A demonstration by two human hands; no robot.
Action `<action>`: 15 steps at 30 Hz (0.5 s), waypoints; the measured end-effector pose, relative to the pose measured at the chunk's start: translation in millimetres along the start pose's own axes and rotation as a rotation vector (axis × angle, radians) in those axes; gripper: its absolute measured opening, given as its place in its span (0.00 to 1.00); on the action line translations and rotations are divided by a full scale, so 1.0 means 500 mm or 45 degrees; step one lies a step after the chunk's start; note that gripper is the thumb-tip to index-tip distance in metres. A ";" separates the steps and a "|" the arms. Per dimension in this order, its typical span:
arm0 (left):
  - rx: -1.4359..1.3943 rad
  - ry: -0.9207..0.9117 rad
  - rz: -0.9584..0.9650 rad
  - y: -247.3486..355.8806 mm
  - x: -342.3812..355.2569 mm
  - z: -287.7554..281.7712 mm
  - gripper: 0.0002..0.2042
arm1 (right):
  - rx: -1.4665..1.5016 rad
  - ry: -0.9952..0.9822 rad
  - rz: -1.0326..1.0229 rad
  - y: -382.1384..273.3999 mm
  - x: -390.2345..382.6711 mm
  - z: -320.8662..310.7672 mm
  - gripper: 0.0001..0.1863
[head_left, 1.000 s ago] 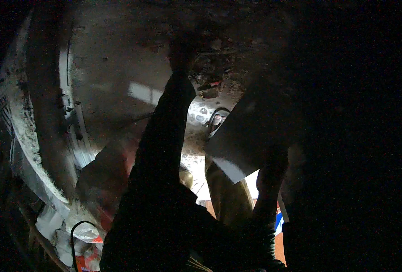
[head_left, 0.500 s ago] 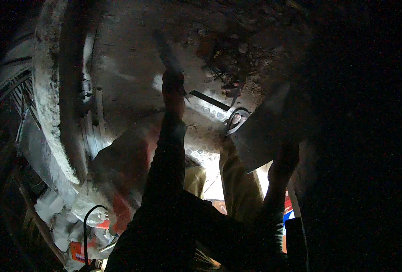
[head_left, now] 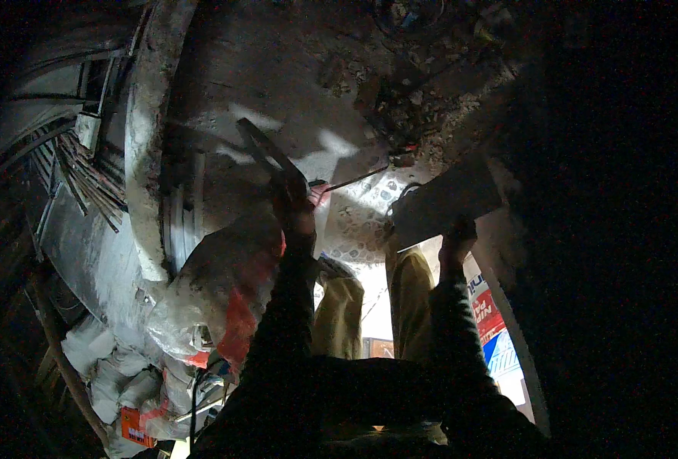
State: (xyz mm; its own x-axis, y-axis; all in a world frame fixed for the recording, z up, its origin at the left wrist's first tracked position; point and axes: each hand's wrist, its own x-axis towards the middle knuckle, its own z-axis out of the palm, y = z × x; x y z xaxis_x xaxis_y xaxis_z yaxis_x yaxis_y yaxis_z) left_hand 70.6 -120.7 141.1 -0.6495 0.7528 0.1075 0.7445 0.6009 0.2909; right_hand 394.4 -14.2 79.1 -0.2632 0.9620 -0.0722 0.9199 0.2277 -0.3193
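Note:
My left hand (head_left: 297,208) is closed on a dark, narrow flat tool (head_left: 262,144) that points up and to the left. My right hand (head_left: 457,243) grips the lower edge of a dark rectangular board (head_left: 446,200), held out over my right leg. Just beyond the left hand are a small pink-red thing (head_left: 320,195) and a thin dark strip (head_left: 358,176), both too dim to identify. My legs in khaki trousers (head_left: 411,298) show between my forearms, and a shoe is partly visible on the patterned floor (head_left: 358,226).
A rubble pile (head_left: 400,107) lies ahead. At left run a pale curved beam (head_left: 144,161), bundled bars (head_left: 79,172) and a leaning pole (head_left: 60,356), with a dusty red-marked sack (head_left: 201,306) and white bags (head_left: 94,344). Printed cartons (head_left: 492,321) show at lower right; the far right is dark.
The tool in my left hand shows more clearly, and that hand sits lower in view. The right hand and board have risen slightly and moved left since half a second ago; the view has shifted.

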 end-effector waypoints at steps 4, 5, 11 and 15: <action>-0.878 0.163 -0.546 0.019 -0.066 -0.027 0.22 | 0.689 -0.069 0.335 0.102 0.011 0.159 0.09; -0.905 0.150 -0.591 0.026 -0.064 -0.033 0.22 | 0.689 -0.071 0.344 0.148 0.020 0.197 0.10; -0.825 0.082 -0.615 0.117 -0.083 -0.070 0.10 | 0.496 -0.102 0.432 0.201 0.081 0.261 0.12; -0.758 -0.064 -0.450 0.117 -0.125 -0.077 0.13 | 0.287 -0.094 0.437 0.175 0.081 0.215 0.13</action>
State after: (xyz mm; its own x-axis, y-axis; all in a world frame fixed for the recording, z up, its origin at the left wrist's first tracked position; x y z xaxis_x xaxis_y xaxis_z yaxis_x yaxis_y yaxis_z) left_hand 148.5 -143.0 188.2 -0.8189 0.5591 -0.1297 0.2689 0.5733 0.7740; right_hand 432.8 28.5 -53.5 0.0198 0.9612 -0.2751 0.8735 -0.1505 -0.4629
